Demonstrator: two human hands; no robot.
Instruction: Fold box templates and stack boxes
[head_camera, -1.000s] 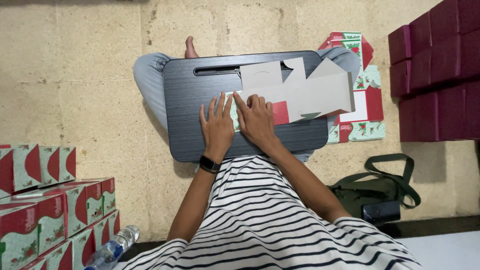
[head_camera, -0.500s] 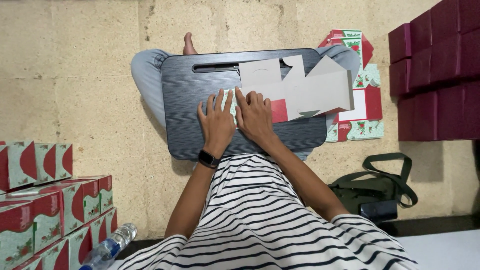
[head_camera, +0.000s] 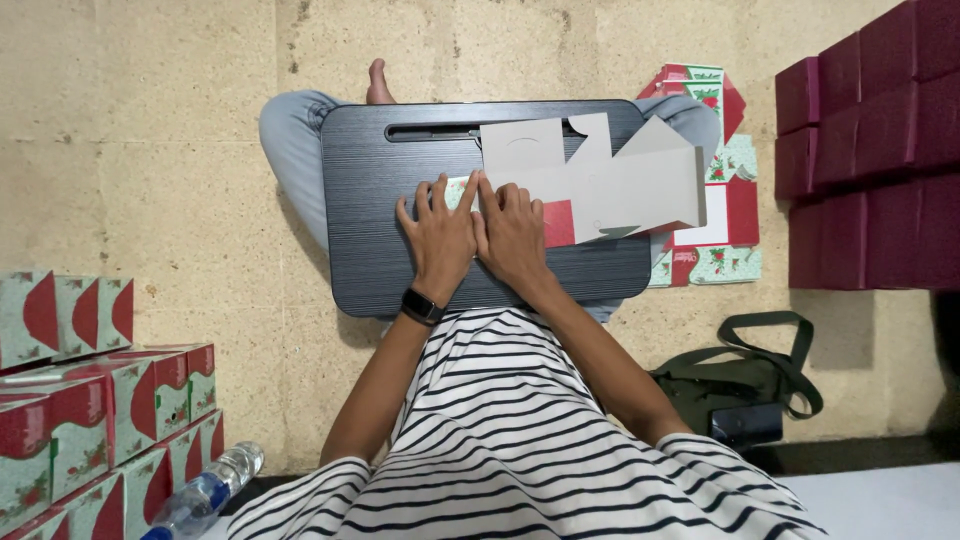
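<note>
A flat, unfolded cardboard box blank (head_camera: 610, 180), grey inside with red and green printed edges, lies on a dark lap tray (head_camera: 370, 210) across my legs. My left hand (head_camera: 438, 235) and my right hand (head_camera: 512, 232) rest side by side, palms down, pressing the left end of the blank onto the tray. The fingers are spread and flat. A black watch sits on my left wrist.
Folded red-and-green gift boxes (head_camera: 90, 400) are stacked at lower left beside a plastic water bottle (head_camera: 205, 492). More flat printed blanks (head_camera: 725, 225) lie on the floor right of the tray. Maroon boxes (head_camera: 870, 150) are stacked at right, a dark green bag (head_camera: 745, 385) below them.
Both hands stay pressed on the blank. The blank's flaps have shifted slightly and the view has drifted a little.
</note>
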